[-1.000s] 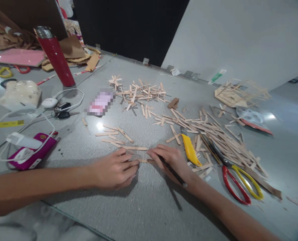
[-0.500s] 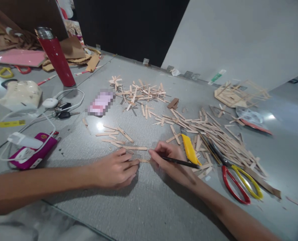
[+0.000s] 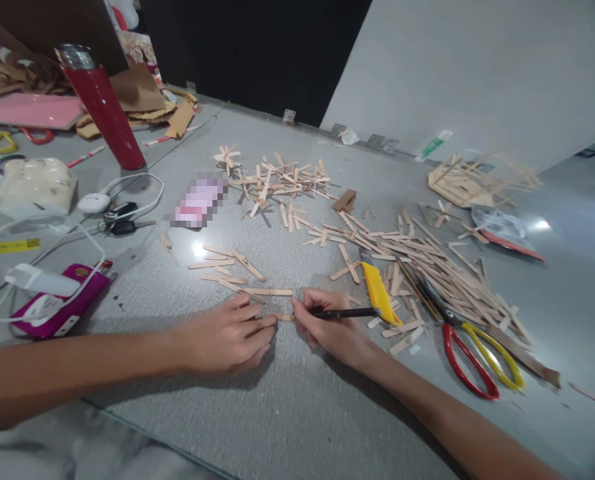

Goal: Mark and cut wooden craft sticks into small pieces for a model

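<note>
My right hand [image 3: 330,327] is closed around a black pen [image 3: 350,313], held at a low slant with its back end pointing right. My left hand [image 3: 235,333] lies on the table with its fingers bent and its fingertips on one end of a short wooden stick [image 3: 284,318]. The right fingertips are at the stick's other end, and they hide the pen's tip. Just above runs a longer wooden stick [image 3: 277,292], touching other sticks near the left fingers. Several loose sticks [image 3: 212,265] lie further up and left.
A large heap of sticks [image 3: 442,280] spreads to the right, with red-and-yellow-handled scissors [image 3: 472,360] and a yellow cutter [image 3: 379,293] beside it. Crossed sticks [image 3: 282,180] lie at the back. A red flask [image 3: 102,110], keys [image 3: 122,227] and a purple power bank [image 3: 62,307] are on the left.
My right hand has shifted slightly, and the pen now lies flatter, its back end further left. My left hand keeps its place on the short stick. The view has tilted slightly.
</note>
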A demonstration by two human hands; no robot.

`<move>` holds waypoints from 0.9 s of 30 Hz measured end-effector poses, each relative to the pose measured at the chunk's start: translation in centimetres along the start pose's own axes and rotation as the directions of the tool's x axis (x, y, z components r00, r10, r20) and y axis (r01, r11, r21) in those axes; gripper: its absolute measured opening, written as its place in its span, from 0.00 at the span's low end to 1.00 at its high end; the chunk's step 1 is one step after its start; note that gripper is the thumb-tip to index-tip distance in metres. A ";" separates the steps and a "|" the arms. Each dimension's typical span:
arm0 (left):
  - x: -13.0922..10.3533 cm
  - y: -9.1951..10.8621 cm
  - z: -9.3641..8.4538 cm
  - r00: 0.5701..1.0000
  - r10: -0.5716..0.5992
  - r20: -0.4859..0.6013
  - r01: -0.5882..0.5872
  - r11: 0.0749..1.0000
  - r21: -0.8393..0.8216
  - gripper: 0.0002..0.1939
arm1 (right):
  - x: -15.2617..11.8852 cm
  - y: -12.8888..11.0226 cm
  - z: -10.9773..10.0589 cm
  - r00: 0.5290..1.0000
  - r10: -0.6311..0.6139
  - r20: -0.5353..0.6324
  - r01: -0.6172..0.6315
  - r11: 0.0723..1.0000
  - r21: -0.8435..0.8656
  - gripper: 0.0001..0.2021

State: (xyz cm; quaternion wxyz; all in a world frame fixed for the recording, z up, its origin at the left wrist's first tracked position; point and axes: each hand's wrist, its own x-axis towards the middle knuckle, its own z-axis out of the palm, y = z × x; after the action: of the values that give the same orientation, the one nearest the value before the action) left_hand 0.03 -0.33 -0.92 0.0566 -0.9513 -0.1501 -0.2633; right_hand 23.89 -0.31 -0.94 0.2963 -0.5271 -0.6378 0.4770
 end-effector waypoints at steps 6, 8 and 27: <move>0.1 -0.1 -0.1 1.000 0.009 0.014 -0.009 1.000 -0.017 0.10 | -0.1 0.4 0.0 1.000 0.017 -0.002 -0.017 1.000 0.009 0.23; 0.0 -0.1 -0.1 1.000 0.012 0.007 -0.012 1.000 -0.019 0.10 | 0.0 0.4 0.0 1.000 -0.005 0.002 0.005 1.000 -0.015 0.23; 0.0 -0.1 -0.1 1.000 0.011 0.012 -0.011 1.000 -0.003 0.14 | -0.1 -0.2 -0.2 0.986 -0.143 -0.087 0.114 0.954 -0.278 0.20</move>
State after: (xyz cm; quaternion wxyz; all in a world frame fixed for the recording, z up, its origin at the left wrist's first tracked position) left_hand -0.03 -0.23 -0.79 0.0558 -0.9538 -0.1450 -0.2572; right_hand 24.00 -0.39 -0.66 0.2848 -0.5446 -0.7138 0.3359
